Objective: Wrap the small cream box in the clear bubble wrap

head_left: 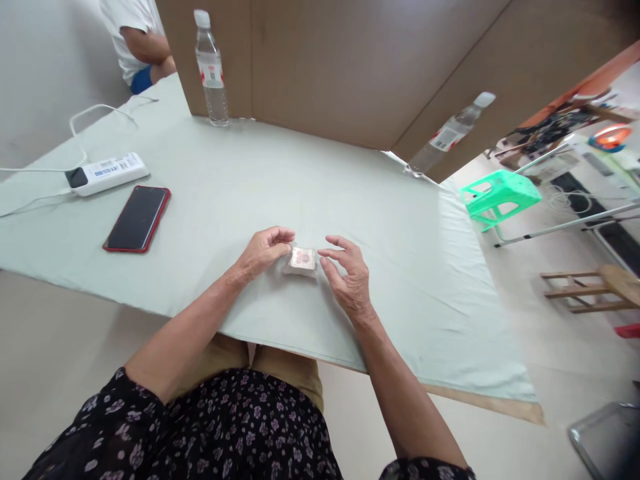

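Observation:
A small clear-wrapped packet (301,261) with a reddish print lies on the pale green table cloth (320,187) in front of me. My left hand (264,251) pinches its left end with curled fingers. My right hand (347,273) rests at the packet's right end, fingertips touching or nearly touching it, fingers slightly bent and apart. Both forearms reach in from the lower edge over my dark flowered sleeves.
A red-cased phone (137,219) and a white power strip (107,173) with cables lie at the left. Two water bottles stand at the back (211,70) and back right (450,137) by brown partitions. Another person's arm (145,50) shows far left. A green stool (500,197) stands off the table, right.

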{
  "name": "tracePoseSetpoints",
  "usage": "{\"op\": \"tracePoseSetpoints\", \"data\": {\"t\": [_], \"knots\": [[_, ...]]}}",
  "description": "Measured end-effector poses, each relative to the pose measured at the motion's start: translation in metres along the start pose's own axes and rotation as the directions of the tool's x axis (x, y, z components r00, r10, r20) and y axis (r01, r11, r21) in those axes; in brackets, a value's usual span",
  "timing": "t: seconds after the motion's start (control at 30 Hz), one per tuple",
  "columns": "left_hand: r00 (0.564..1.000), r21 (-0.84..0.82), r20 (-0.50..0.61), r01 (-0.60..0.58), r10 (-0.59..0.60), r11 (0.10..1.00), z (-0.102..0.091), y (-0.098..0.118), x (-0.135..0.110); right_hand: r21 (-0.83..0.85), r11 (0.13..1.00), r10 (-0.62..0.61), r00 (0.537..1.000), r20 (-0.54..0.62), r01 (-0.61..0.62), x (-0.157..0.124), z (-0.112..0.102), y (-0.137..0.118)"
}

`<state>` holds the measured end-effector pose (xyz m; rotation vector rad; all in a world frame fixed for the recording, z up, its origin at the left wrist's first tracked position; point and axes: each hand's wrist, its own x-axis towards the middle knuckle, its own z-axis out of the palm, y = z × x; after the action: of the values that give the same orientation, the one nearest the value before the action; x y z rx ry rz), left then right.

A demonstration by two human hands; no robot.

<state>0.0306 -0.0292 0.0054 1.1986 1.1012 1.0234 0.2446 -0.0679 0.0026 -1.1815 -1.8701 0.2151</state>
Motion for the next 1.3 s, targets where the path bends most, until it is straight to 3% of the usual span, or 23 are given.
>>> {"op": "tracePoseSetpoints", "data": {"t": [0.1, 0.2, 0.3, 0.63, 0.87, 0.97, 1.1, 1.3], "knots": [[0.999, 0.079, 0.045, -0.009, 0.006, 0.997, 0.0, -0.002, 0.001, -0.151, 0.98, -0.11, 0.987, 0.117, 0.128, 0.001, 0.001, -0.009], [0.994, 0.148, 0.112, -0.038, 0.021, 0.988, 0.001, -0.003, 0.001, -0.304, 0.903, -0.236, 0.941, 0.241, 0.304, -0.003, 0.005, -0.013], [0.986, 0.197, 0.16, -0.08, 0.049, 0.977, 0.002, -0.004, 0.001, -0.381, 0.845, -0.295, 0.922, 0.251, 0.374, -0.006, 0.007, -0.013], [0.977, 0.129, 0.187, -0.125, 0.099, 0.984, 0.0, -0.007, 0.002, -0.284, 0.926, -0.217, 0.966, 0.142, 0.25, -0.013, 0.02, -0.009], [0.974, 0.097, 0.203, -0.125, 0.103, 0.987, -0.001, -0.007, 0.003, -0.234, 0.969, -0.113, 0.987, -0.113, 0.084, -0.02, 0.025, 0.003], [0.975, 0.094, 0.202, -0.117, 0.096, 0.989, -0.001, -0.006, 0.004, -0.178, 0.982, -0.064, 0.997, -0.043, 0.055, -0.015, 0.025, 0.01], [0.974, 0.074, 0.201, -0.119, 0.102, 0.99, 0.0, -0.006, 0.005, -0.182, 0.974, -0.115, 0.985, 0.132, 0.138, -0.011, 0.03, 0.013], [0.971, 0.041, 0.218, -0.112, 0.1, 0.993, 0.001, -0.007, 0.006, -0.272, 0.949, -0.153, 0.987, 0.044, 0.159, -0.016, 0.033, 0.007]]}}
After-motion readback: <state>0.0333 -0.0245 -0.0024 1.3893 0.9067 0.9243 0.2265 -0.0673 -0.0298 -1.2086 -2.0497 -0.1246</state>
